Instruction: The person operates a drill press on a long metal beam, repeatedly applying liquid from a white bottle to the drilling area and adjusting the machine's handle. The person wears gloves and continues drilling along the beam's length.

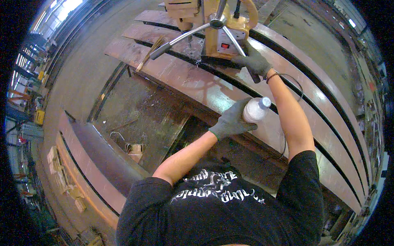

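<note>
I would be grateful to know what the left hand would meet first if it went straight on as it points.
Leading with the bottle it holds, the left hand would probably meet the right forearm first, though this single view leaves depth unclear.

1. The fingers [248, 127] of the left hand [232, 119] hide part of the bottle [255, 110].
2. The right hand [256, 62] covers a stretch of the lever [234, 41].
3. The upper edge cuts off the top of the yellow machine [211, 45].
4. Goods along the left wall [24, 135] are too blurred to tell.
5. The lower edge crops the black shirt [221, 213].
</note>
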The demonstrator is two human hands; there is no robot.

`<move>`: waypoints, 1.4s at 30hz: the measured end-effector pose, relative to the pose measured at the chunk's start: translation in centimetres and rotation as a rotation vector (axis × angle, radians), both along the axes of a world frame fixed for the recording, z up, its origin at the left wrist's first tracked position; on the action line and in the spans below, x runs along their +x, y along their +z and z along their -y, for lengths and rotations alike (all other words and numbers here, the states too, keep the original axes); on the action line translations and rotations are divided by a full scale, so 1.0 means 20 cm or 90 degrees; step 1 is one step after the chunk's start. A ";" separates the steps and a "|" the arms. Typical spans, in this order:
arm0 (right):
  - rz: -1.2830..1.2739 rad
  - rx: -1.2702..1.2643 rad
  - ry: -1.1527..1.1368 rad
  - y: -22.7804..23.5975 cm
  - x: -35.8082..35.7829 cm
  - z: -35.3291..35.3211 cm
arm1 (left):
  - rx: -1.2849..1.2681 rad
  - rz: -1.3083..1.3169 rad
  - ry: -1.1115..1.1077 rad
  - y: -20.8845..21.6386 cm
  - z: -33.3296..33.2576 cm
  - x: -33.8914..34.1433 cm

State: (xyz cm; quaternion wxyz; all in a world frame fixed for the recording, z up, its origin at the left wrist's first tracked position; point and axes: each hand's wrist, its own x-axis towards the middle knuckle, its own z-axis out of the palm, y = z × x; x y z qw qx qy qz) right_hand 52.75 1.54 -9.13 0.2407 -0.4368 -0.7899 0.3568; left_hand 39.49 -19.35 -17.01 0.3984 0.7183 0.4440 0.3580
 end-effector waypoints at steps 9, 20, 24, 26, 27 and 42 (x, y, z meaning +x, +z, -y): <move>-0.067 -0.077 0.015 0.13 -0.07 0.13 | 0.012 -0.017 0.011 -0.01 0.02 -0.04; -0.178 -0.172 -0.010 0.09 -0.20 0.27 | 0.199 0.055 0.433 -0.35 -0.22 -0.80; -0.049 0.285 0.010 -0.38 0.00 -0.04 | 0.296 -0.206 0.617 -0.25 -0.56 -1.34; -0.035 0.282 -0.002 -0.32 -0.08 -0.06 | 0.298 -0.383 0.658 -0.23 -0.70 -1.63; -0.083 0.123 -0.036 -0.25 -0.17 0.02 | 0.237 -0.501 0.674 -0.30 -0.77 -1.78; 0.019 -0.017 -0.031 -0.03 -0.17 0.14 | -0.057 -0.215 0.395 -0.32 -1.02 -1.60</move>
